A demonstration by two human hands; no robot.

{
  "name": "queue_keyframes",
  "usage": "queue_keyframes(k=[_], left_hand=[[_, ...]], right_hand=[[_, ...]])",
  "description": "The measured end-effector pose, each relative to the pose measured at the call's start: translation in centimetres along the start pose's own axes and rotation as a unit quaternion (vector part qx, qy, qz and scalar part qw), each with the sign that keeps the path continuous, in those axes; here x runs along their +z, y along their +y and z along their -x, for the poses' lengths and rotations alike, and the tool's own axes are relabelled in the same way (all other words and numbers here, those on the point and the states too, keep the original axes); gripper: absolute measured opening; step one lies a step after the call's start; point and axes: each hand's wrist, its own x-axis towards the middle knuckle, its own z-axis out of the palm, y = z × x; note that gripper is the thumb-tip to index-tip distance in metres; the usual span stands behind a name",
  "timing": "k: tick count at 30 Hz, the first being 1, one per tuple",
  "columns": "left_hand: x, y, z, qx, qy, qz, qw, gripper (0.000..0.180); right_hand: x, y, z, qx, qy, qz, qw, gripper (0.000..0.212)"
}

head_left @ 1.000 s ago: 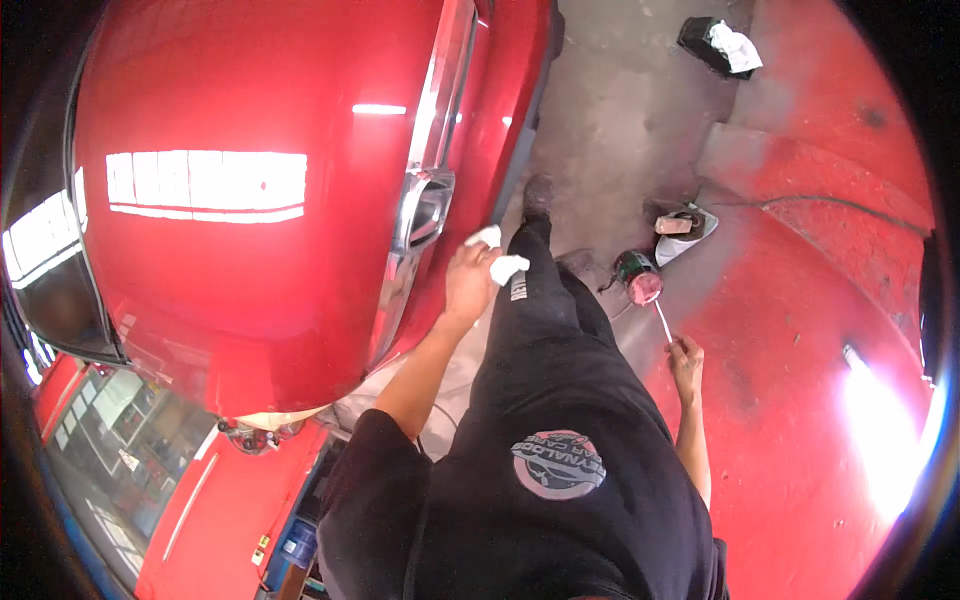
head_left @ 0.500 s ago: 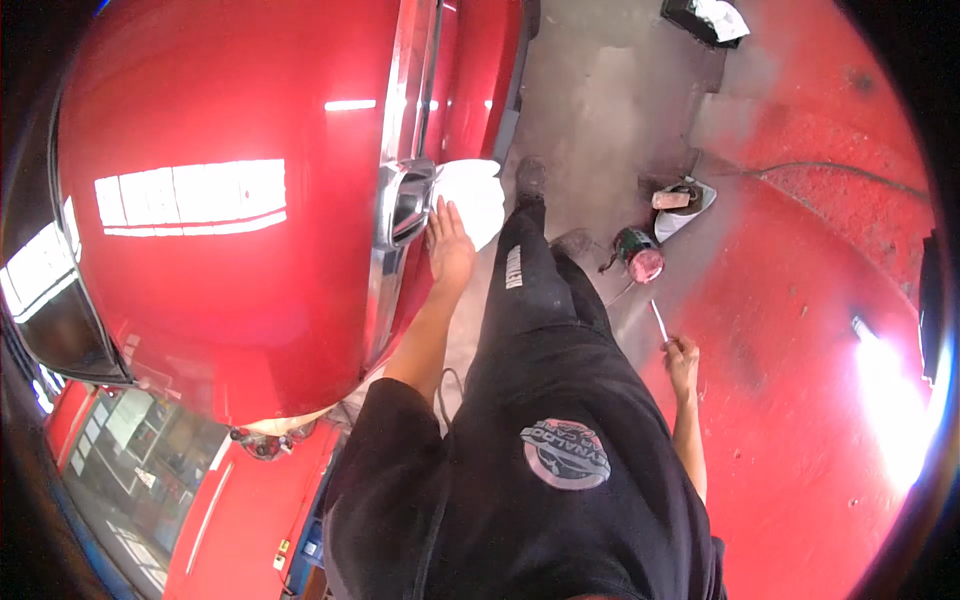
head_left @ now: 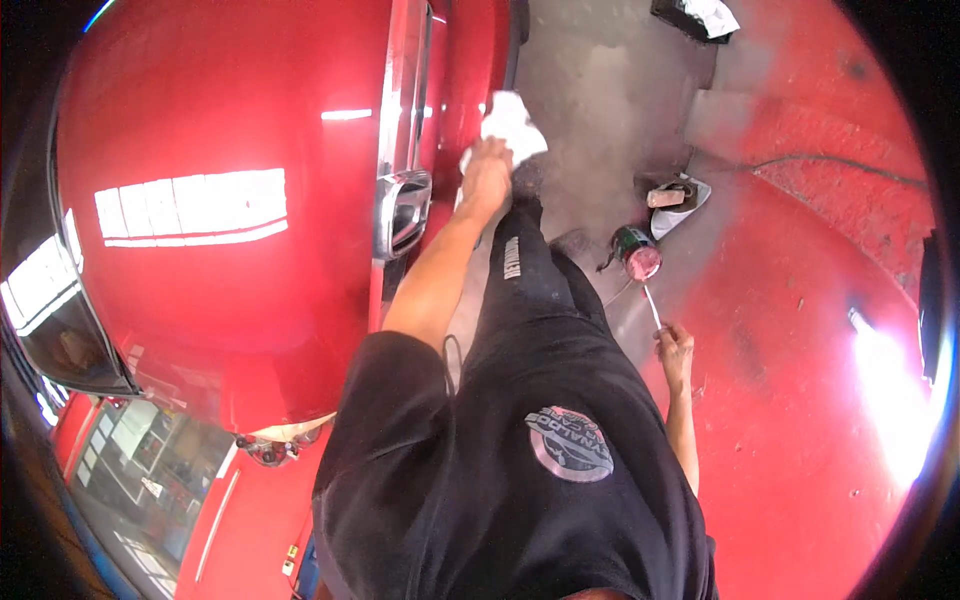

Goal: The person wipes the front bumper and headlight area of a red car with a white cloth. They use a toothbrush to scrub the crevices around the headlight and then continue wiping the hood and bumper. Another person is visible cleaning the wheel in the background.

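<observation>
My left hand (head_left: pixel 487 180) is closed on a crumpled white cloth (head_left: pixel 513 128), held beside the lower body of a glossy red car (head_left: pixel 300 290). Just left of that hand, a chrome-framed opening (head_left: pixel 405 215) sits in line with the car's bright metal trim (head_left: pixel 398 90). Out to the right, my right hand (head_left: pixel 676 350) pinches a thin white stick (head_left: pixel 653 306) whose far end points up toward a dark tin (head_left: pixel 632 243) with a pinkish-red smeared end. Whether the stick touches the tin I cannot tell.
Beyond the tin, a white container (head_left: pixel 688 210) has a tan block (head_left: pixel 665 198) in it. A cable (head_left: pixel 840 158) runs across the red-stained floor at right. A black box with white material (head_left: pixel 697 18) stands at the far end. Another red vehicle (head_left: pixel 240 510) is at lower left.
My left hand has come off the chrome-framed part and moved right and farther away, with the cloth now bunched in it. The right hand has shifted slightly left and farther, bringing the stick nearer the tin.
</observation>
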Motion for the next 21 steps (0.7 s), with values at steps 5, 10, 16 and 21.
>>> queue_keyframes(k=[5, 10, 16, 21], left_hand=[[2.8, 3.7, 9.9, -0.040, -0.101, 0.189, 0.976, 0.028], [-2.7, 5.6, 12.5, -0.044, -0.059, 0.116, 0.991, 0.030], [-6.0, 2.3, 10.0, -0.100, 0.017, -0.027, 0.994, 0.051], [-2.7, -0.6, 9.8, -0.118, -0.027, -0.102, 0.987, 0.066]], right_hand=[[-1.1, -0.6, -0.8, -0.016, 0.007, -0.003, 1.000, 0.036], [-0.8, 1.2, -0.6, -0.014, 0.028, -0.013, 0.999, 0.037], [0.7, 2.3, -0.8, -0.009, 0.035, -0.041, 0.998, 0.034], [2.0, 2.9, -0.5, -0.037, 0.048, -0.053, 0.997, 0.038]])
